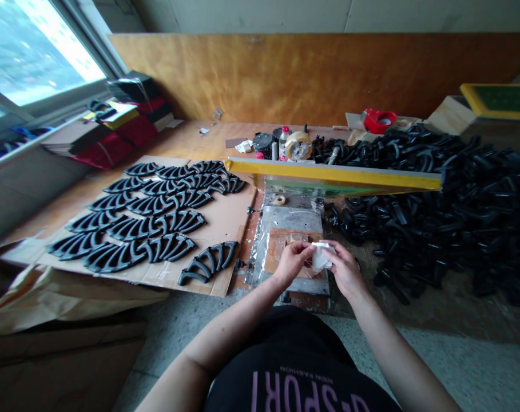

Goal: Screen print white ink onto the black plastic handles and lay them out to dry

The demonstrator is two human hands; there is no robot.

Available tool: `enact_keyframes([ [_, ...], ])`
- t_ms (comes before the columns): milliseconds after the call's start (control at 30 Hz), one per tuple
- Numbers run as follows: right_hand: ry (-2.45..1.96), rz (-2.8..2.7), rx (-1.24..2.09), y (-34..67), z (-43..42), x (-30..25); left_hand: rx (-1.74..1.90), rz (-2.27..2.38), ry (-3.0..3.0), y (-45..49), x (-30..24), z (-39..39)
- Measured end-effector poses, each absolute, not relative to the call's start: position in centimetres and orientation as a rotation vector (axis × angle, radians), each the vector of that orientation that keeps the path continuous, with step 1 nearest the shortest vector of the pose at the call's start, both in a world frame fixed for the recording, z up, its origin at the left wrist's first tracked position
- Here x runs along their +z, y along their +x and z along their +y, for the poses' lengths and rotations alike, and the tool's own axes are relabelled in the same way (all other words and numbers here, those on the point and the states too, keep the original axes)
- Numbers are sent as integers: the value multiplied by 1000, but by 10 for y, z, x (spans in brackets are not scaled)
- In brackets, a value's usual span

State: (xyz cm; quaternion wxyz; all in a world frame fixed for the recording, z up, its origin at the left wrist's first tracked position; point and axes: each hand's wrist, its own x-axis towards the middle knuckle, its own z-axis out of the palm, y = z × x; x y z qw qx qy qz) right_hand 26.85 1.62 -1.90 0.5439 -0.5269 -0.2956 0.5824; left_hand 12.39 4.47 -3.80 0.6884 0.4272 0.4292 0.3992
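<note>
Both of my hands meet over a small wooden block [281, 241] on a foil-covered jig [290, 220] at the table's front edge. My left hand [293, 260] and my right hand [344, 268] are closed on a crumpled white cloth [320, 257] held between them. A yellow-framed printing screen [334, 175] stands raised behind the jig. Left of the jig, black curved plastic parts [208, 261] lie in rows on a cardboard sheet [225, 220].
A large heap of black plastic parts [448, 200] fills the right side of the table. Bottles, a tape roll [298, 145] and a red tape dispenser [378, 120] stand at the back. Red and dark stacks [114, 137] lie under the window. A paper bag [49, 292] lies at left.
</note>
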Motion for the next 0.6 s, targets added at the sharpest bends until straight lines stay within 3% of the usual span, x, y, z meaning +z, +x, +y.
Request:
enact_keyframes([
  [233, -1273, -1036, 1443, 243, 38, -1, 1017, 1063, 987, 87, -20, 50],
  [600, -1220, -1097, 1367, 225, 56, 13, 1111, 1016, 949, 76, 1, 59],
])
